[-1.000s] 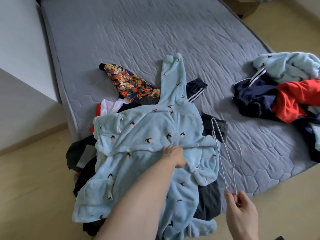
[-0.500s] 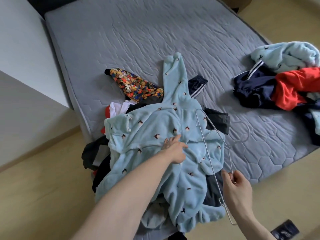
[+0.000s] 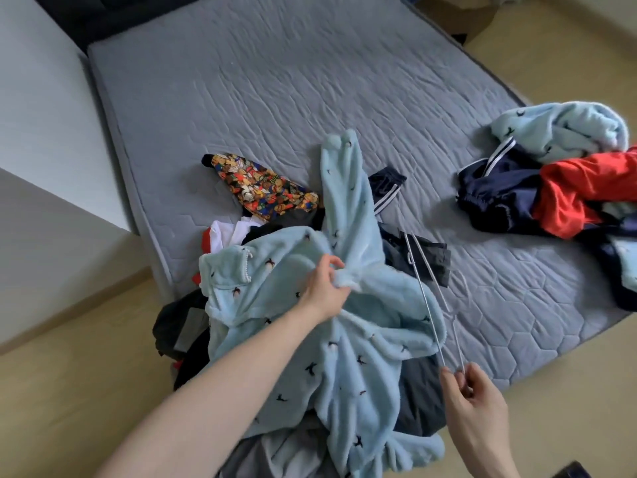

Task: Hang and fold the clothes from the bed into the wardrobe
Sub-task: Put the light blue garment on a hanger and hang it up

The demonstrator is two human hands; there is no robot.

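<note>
A light blue fleece garment (image 3: 348,346) with small dark bird prints lies spread over a heap of dark clothes at the near corner of the grey bed (image 3: 275,81). My left hand (image 3: 324,288) pinches a bunched fold of the fleece near its middle. My right hand (image 3: 472,401) holds one end of a thin white wire hanger (image 3: 431,298), which slants up over the garment's right edge.
A colourful patterned cloth (image 3: 265,188) lies behind the heap. A second pile with navy (image 3: 496,194), red (image 3: 582,198) and light blue (image 3: 558,129) clothes sits at the bed's right edge. A white wall or cabinet (image 3: 41,132) stands at the left. Wooden floor (image 3: 69,391) surrounds the bed.
My left hand went from lying flat on the fleece to pinching up a fold of it. The hanger swung from across the garment to its right edge.
</note>
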